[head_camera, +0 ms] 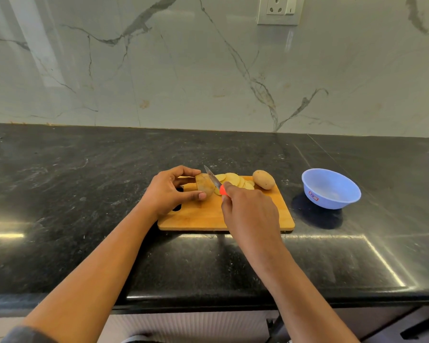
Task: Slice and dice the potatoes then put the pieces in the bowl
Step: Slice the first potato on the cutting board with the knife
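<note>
Wooden cutting board [198, 216] lies on the black stone tabletop [84, 181] straight in front of me, and both my hands are over it. My left hand [167, 193] is curled round the part-cut potato [204, 185] at the board's left end, thumb pressing its near side and fingers arched over the far side, so the brown skin shows between them. My right hand [248, 214] is wrapped tight round the orange-red handle of the knife [213, 178]. The blade points away from me and to the left, lying against the right-hand face of the potato I am holding. Just beyond the blade, a loose overlapping heap of pale yellow slices [233, 179] rests on the far edge of the board. Right of the heap and touching it sits a whole potato [263, 179], unpeeled, near the board's far right corner. The blue plastic bowl [332, 201] stands on the tabletop to the right of the board, apart from it, with a small red sticker on its side. Between the knife and the bowl lie the slices and the whole potato. My right hand hides the middle of the board, and my left hand covers part of a dark cut-out in it. Grey-veined marble wall [183, 70] rises behind, with a socket [279, 8] at the top.
</note>
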The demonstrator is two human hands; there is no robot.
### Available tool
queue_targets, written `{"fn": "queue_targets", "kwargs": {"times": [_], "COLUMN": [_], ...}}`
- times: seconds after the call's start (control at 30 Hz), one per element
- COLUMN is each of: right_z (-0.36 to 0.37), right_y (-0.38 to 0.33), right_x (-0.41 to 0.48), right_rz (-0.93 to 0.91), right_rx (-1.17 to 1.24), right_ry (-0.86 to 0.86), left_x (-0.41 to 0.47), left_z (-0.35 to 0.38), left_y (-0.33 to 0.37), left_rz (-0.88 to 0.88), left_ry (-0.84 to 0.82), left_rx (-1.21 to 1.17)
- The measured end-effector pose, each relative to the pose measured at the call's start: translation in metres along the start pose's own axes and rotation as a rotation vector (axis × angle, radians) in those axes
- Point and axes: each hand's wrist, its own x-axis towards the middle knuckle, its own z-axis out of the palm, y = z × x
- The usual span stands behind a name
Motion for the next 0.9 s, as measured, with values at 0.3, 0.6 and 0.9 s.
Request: {"fn": "queue_targets", "kwargs": {"times": [0.3,0.6,0.9], "right_z": [0.004,-0.001,0.002], "right_y": [-0.005,-0.003,-0.014], "right_x": [0.003,0.005,0.023], "right_rz": [0.005,-0.023,-0.024], "right_rx": [-0.029,-0.031,-0.106], "right_ry": [-0.019,-0.005,-0.12], "left_x": [0.0,0.002,0.001], "left_z": [0.0,0.0,0.002], "left_y": [0.0,-0.001,-0.002], "left_rz": [0.009,0.019,0.029], "left_ry": [0.012,0.008,0.001], "left_rx": [0.008,-0.005,-0.012]}}
